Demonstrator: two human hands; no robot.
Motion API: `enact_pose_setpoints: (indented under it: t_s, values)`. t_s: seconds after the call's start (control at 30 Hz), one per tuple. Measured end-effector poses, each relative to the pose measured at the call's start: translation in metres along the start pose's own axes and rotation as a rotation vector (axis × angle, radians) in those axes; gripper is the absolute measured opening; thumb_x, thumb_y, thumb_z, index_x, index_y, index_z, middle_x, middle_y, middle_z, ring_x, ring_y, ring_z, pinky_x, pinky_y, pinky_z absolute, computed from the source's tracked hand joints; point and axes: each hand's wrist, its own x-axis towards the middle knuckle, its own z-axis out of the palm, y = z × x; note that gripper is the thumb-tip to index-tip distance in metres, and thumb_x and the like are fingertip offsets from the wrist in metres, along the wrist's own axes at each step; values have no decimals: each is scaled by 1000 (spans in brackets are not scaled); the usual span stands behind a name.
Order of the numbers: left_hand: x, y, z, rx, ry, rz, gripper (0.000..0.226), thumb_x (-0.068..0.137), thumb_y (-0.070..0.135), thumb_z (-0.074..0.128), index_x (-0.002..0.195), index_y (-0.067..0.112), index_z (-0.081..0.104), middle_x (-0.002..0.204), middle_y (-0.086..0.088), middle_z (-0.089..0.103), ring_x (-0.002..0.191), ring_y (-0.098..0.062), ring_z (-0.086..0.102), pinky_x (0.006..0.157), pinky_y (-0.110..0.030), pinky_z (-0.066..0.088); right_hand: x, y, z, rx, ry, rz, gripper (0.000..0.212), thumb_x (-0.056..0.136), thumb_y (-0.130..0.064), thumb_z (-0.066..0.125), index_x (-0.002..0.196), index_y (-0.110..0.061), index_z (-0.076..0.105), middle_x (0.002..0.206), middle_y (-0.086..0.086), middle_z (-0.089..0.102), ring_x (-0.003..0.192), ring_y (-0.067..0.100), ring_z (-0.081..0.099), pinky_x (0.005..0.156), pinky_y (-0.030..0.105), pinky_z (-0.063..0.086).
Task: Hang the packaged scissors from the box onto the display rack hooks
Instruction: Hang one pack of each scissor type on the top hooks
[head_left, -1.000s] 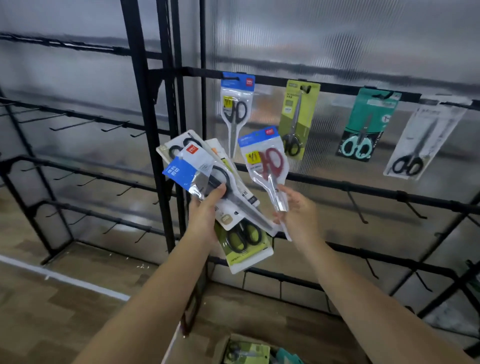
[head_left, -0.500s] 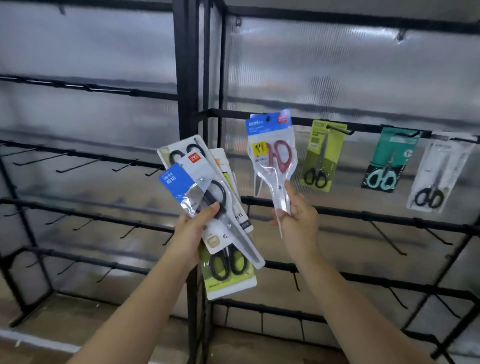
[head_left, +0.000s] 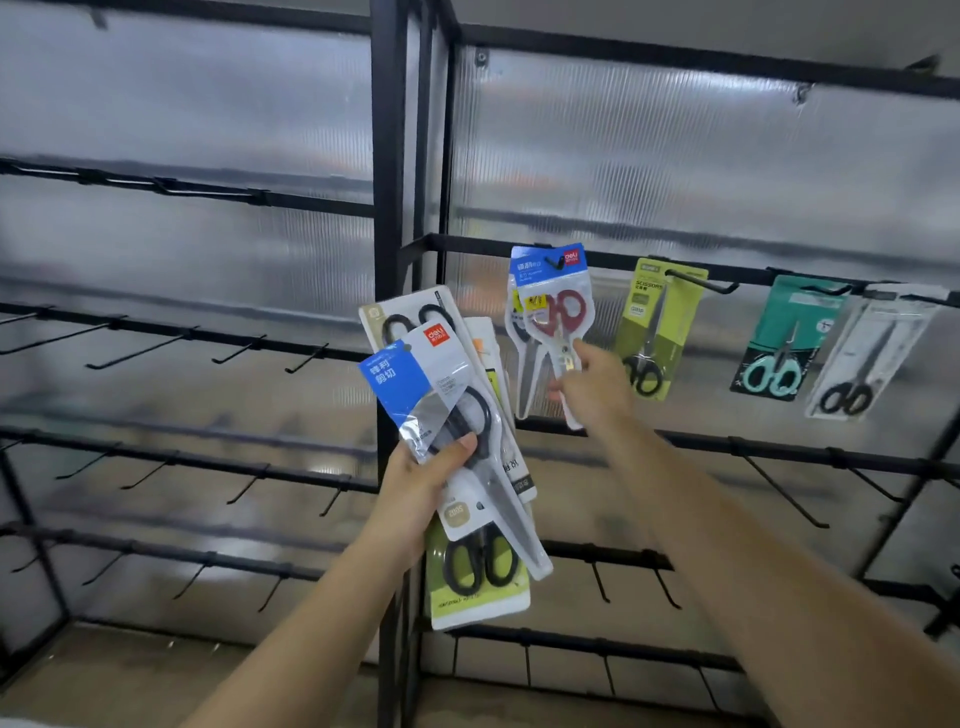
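Two hands are working at the black metal display rack (head_left: 395, 208): the right hand (head_left: 592, 387) is pinching the blue-topped clear red-handled scissors pack (head_left: 553, 306) on its hook, and the left hand (head_left: 421, 483) is gripping a fanned stack of scissors packs (head_left: 447, 395) beside it.

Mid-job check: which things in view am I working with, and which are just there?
In the job:
- red-handled pack, pinched by the right hand, its hole at the hook
- fan of packs gripped by the left hand
- empty hooks on the rack

Just there:
- green pack, teal pack and clear pack, already hung
- frosted back panel
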Motion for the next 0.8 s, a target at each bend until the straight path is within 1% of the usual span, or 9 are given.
enact_pose_setpoints:
  t_s: [0.1,0.23,0.33,0.4,0.47,0.53,0.6,0.7,0.8]
  values:
    - [5,3,1,26,-20,22,43,64,24,74,105,13,62,91,-9,73,80,-25,71,64,-31,56,27,-12,0,-108,-44,84,28,86,7,48,111,1,59,102,18,58,101,33,60,91,43,49]
    - [12,1,4,4,-7,38,30,72,17,74,100,18,63,87,-3,74,79,-21,72,63,-28,56,12,-6,4,-176,-132,87,45,90,-8,55,134,-6,47,133,10,52,109,23,52,83,25,37]
    - [14,-3,4,-45,18,39,37,65,22,76,100,20,63,91,-4,74,83,-22,72,66,-30,57,-32,16,7,-19,-147,44,17,93,-34,52,102,-25,64,115,3,65,87,10,60,71,18,45]
    - [13,-9,2,-73,18,28,41,63,23,76,101,19,63,92,-6,74,84,-24,72,66,-32,57,-66,33,3,79,-250,91,25,86,-48,57,93,-25,64,97,-1,69,85,13,65,71,27,54]
    - [11,-14,3,-98,7,19,44,65,21,76,106,16,61,95,-8,73,85,-26,71,65,-33,57,-92,49,0,139,-307,97,28,75,-39,72,95,-23,61,88,-5,68,82,9,66,67,24,56]
    - [9,-19,7,-102,13,35,44,67,20,74,108,14,60,95,-8,73,85,-25,71,65,-33,57,-102,61,3,175,-287,87,35,70,-12,80,93,-24,55,82,-6,66,72,4,66,62,22,54]
    - [7,-20,14,-86,19,46,41,66,19,73,105,15,61,89,-4,74,80,-20,72,62,-29,56,-104,64,5,160,-242,87,37,71,0,76,90,-24,54,85,-1,67,78,13,67,71,32,56]
    - [5,-18,17,-89,2,38,41,66,13,78,102,14,60,87,-5,74,76,-21,71,61,-32,57,-101,63,-1,157,-145,35,26,79,1,67,83,-23,58,88,6,68,85,24,66,76,39,55]
    - [3,-13,17,-78,-3,18,53,59,15,78,109,12,60,98,-12,73,86,-27,72,67,-38,59,-101,62,-6,185,-31,-71,16,90,-4,56,84,-18,61,78,7,66,69,19,64,62,35,54]
